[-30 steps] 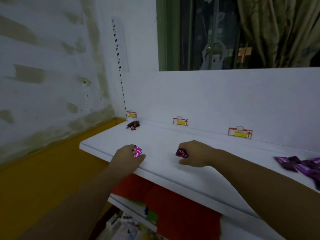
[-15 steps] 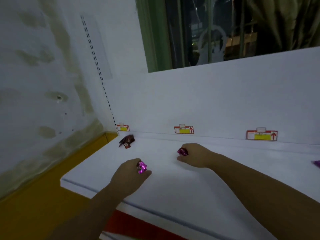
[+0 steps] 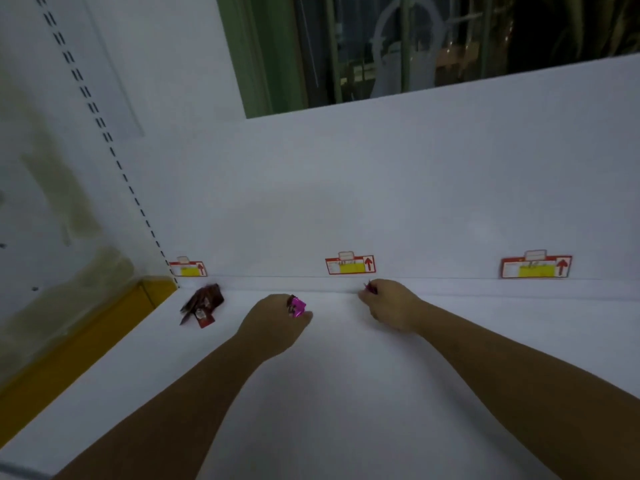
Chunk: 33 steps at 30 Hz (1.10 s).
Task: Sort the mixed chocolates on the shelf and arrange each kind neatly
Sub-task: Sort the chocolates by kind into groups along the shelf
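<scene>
Head view of a white shelf, with both forearms reaching in from the lower edge. The left hand lies knuckles-up over the shelf, its fingers curled. It pinches a pink chocolate in shiny foil between thumb and fingertips. The right hand is further back, close to the seam where the shelf meets the back panel. Its fingers are curled and hold a purple chocolate, of which only a small tip of wrapper shows past the fingertips. The two hands are near each other but apart. Brown chocolates lie in a small loose heap in the shelf's back left corner, left of the left hand and clear of it; how many there are cannot be told. Three red-and-yellow tags with arrows sit along the foot of the back panel. The right hand is just below the middle one, and the brown heap is just below the left one. A slotted strip runs up the left wall, with a yellow band at its base. A dark window shows above the panel.
</scene>
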Tool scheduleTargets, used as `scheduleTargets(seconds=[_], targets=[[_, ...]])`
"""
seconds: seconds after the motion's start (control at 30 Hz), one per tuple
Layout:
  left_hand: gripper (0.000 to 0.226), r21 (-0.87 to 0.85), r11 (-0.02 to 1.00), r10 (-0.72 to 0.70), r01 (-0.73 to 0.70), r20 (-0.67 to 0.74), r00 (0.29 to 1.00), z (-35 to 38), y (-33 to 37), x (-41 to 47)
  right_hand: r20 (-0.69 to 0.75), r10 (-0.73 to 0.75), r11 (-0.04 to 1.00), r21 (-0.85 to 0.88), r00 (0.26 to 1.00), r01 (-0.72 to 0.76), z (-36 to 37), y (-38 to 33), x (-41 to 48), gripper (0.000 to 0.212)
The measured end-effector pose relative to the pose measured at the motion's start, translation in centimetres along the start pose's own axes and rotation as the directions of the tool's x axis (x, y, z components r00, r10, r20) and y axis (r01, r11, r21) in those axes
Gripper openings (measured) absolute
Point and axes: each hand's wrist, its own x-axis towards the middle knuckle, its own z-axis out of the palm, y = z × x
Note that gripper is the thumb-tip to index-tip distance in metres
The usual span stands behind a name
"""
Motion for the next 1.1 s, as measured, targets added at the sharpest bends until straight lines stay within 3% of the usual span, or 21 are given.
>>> scheduleTargets(seconds=[0.1,0.3,0.47,0.63,0.67,0.73,0.8,0.87,0.97,1.1], targets=[[0.040,-0.119,0.993,0.003,0.005,0.061,0.998,1.5,-0.1,2.8,-0.042,0.084,0.996,0.017,0.996,-0.084,0.1,-0.1,0.3,0.035],[0.040,-0.382,0.912,-0.080,0.153,0.201,0.976,2.6,-0.2,7.4,-0.050,0.256,0.962,-0.088,0.965,-0.260,0.7,-1.7,2.0,0.033],[0.054,-0.486,0.811,-0.163,0.326,0.349,0.923,2.5,-0.6,8.7,-0.088,0.265,0.957,-0.100,0.960,-0.274,2.3,-3.6,3.3,0.038],[0.061,-0.461,0.854,-0.045,0.240,0.393,0.918,1.3,-1.2,9.0,-0.085,0.263,0.964,0.000,0.961,-0.264,2.7,-5.2,2.7,0.041],[0.062,-0.463,0.860,-0.009,0.213,0.403,0.915,1.0,-1.4,9.0,-0.091,0.257,0.966,0.008,0.962,-0.257,2.5,-5.4,2.1,0.041],[0.058,-0.350,0.937,0.111,0.015,0.336,0.935,0.4,-1.6,8.9,-0.143,0.213,0.970,-0.089,0.967,-0.227,2.0,-5.3,0.7,0.042],[0.048,-0.212,0.950,0.269,-0.230,0.178,0.946,-0.1,-1.3,8.5,-0.197,0.124,0.901,-0.387,0.972,-0.193,1.4,-4.6,-0.9,0.046],[0.036,-0.223,0.896,0.410,-0.383,0.090,0.907,-0.6,-0.3,7.9,-0.178,0.044,0.749,-0.646,0.983,-0.151,0.5,-3.6,-2.7,0.049],[0.041,-0.223,0.813,0.575,-0.538,0.160,0.803,-0.4,2.4,7.3,-0.172,0.100,0.620,-0.760,0.980,-0.197,-1.0,-2.4,-5.8,0.053],[0.055,-0.068,0.696,0.687,-0.714,0.352,0.636,0.9,6.2,6.5,-0.247,0.196,0.619,-0.719,0.949,-0.315,-2.2,-0.9,-10.7,0.056]])
